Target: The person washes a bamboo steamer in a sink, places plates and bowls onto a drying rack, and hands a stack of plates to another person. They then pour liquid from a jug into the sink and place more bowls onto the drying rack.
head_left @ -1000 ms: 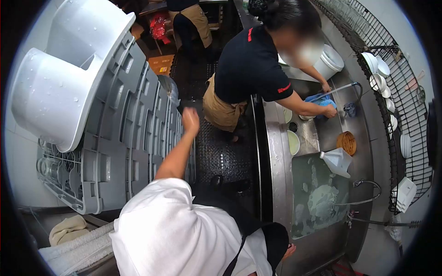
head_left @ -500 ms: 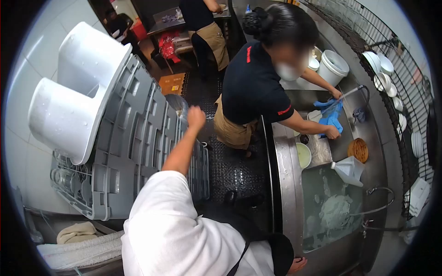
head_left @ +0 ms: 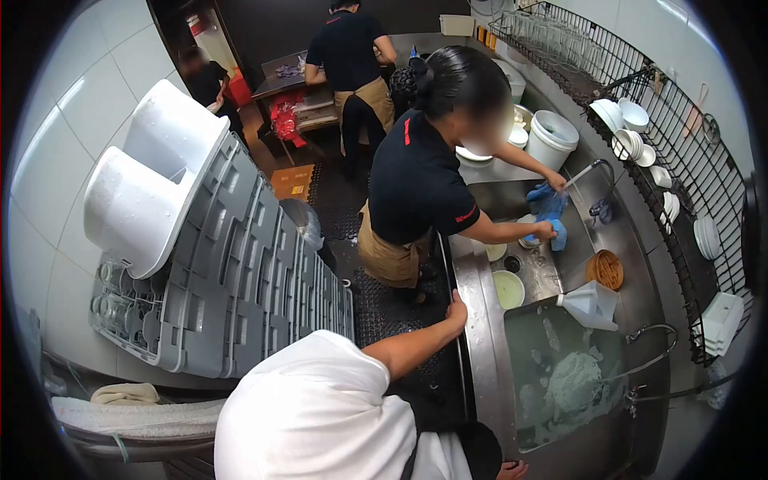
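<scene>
Head view: steel counter [head_left: 478,320] with a water-filled sink [head_left: 560,384]; dark floor mat [head_left: 336,192] alongside. Pale bowl [head_left: 508,290] holds light liquid; white jug [head_left: 590,306] lies tilted at the sink's far edge, by a brown basket [head_left: 604,270]. Left hand [head_left: 456,310] touches counter edge, grip unclear; right hand [head_left: 512,470] loosely open, on the steel. Co-worker [head_left: 420,160] ahead handles blue cloth [head_left: 549,210]; gray racks [head_left: 228,264] stacked left.

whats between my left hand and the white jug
Between left hand and jug: metal sink edge and a bowl of pale liquid, as the head view shows.
</scene>
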Action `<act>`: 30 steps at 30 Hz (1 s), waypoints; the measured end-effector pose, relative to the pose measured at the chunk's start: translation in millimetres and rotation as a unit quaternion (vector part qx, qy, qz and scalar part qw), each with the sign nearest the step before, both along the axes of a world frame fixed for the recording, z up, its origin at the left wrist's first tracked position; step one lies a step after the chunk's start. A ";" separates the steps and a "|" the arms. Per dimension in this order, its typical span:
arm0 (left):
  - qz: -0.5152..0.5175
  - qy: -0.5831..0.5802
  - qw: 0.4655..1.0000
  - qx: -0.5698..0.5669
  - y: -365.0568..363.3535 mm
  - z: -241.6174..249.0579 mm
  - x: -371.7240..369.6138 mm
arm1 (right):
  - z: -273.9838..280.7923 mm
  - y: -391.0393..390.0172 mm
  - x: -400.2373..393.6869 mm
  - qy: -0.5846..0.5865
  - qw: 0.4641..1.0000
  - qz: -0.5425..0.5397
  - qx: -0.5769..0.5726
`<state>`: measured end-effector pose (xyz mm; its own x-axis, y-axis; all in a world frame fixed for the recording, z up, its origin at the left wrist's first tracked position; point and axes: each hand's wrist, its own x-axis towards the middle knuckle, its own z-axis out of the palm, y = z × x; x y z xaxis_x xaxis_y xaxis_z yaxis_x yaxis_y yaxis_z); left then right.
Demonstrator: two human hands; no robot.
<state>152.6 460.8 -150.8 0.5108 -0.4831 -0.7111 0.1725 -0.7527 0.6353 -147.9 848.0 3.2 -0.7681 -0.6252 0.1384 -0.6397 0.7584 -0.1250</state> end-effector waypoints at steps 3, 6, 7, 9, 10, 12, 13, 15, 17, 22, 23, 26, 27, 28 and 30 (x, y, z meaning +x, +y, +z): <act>0.147 -0.075 0.986 0.013 -10.6 37.4 -29.7 | -19.9 9.9 -13.0 0.044 0.996 0.037 -0.061; 0.153 -0.118 0.981 0.029 -5.8 68.3 -31.9 | -17.2 3.9 -18.1 0.038 0.997 0.026 -0.067; 0.146 -0.148 0.977 0.039 -2.5 78.5 -35.6 | -16.5 3.0 -18.0 0.033 0.997 0.018 -0.066; 0.128 -0.209 0.968 0.058 0.7 101.4 -44.7 | -16.1 -0.8 -17.6 0.025 0.998 0.003 -0.065; 0.113 -0.212 0.968 0.070 0.3 108.9 -47.1 | -15.2 -2.2 -19.4 0.022 0.998 0.001 -0.064; 0.100 -0.220 0.966 0.091 0.1 113.3 -46.2 | -13.4 -3.5 -24.9 0.017 0.998 0.006 -0.063; 0.098 -0.226 0.964 0.098 -0.3 111.6 -44.8 | -12.7 -4.6 -28.6 0.013 0.998 0.007 -0.063; 0.097 -0.252 0.958 0.094 -0.1 108.3 -46.6 | -14.1 -10.9 -43.1 0.010 0.998 0.014 -0.058; 0.102 -0.260 0.956 0.091 -0.2 111.5 -49.8 | -16.0 -13.1 -54.2 0.006 0.998 0.007 -0.057; 0.112 -0.293 0.943 0.114 -3.9 111.9 -50.9 | -19.7 -5.6 -60.6 0.000 0.998 -0.021 -0.055; 0.117 -0.296 0.940 0.121 -3.3 113.9 -46.2 | -21.2 -2.6 -62.9 0.001 0.998 -0.027 -0.056; 0.099 -0.255 0.955 0.117 -4.8 129.4 -49.8 | -25.6 14.7 -67.3 0.006 0.995 -0.081 -0.054; 0.095 -0.238 0.960 0.116 -3.1 132.2 -52.4 | -28.3 25.1 -68.9 0.007 0.993 -0.103 -0.052; 0.100 -0.249 0.955 0.122 -5.7 121.1 -51.6 | -31.0 35.9 -72.4 0.006 0.991 -0.127 -0.048; 0.118 -0.287 0.941 0.136 -10.1 111.1 -54.3 | -37.9 59.3 -83.2 -0.002 0.983 -0.182 -0.039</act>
<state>98.3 450.7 -39.7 0.9189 -0.1485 -0.3656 0.0421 -0.8843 0.4650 -231.1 907.3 -34.7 -0.9393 -0.2971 0.1719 -0.3280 0.9244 -0.1947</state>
